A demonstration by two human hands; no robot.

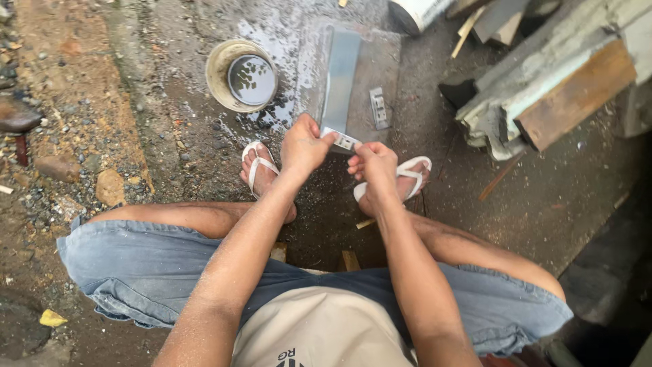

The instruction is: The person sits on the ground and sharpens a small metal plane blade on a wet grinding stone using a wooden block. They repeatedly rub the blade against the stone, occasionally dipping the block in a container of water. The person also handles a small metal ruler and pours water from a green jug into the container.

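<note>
I sit low with my knees apart, in white sandals. My left hand (304, 146) and my right hand (373, 163) both pinch a small flat metal blade (343, 141) between the fingertips. The blade rests on the near end of a long grey sharpening stone (341, 78) that lies on a wet concrete slab (309, 61). A second small metal piece (379, 107) lies on the slab just right of the stone.
A dirty round bucket of water (242, 75) stands to the left of the stone. Stacked wood planks and concrete-caked boards (543, 88) lie at the right. Stones and gravel (54, 163) cover the ground at the left. A white container (418, 10) sits at the top.
</note>
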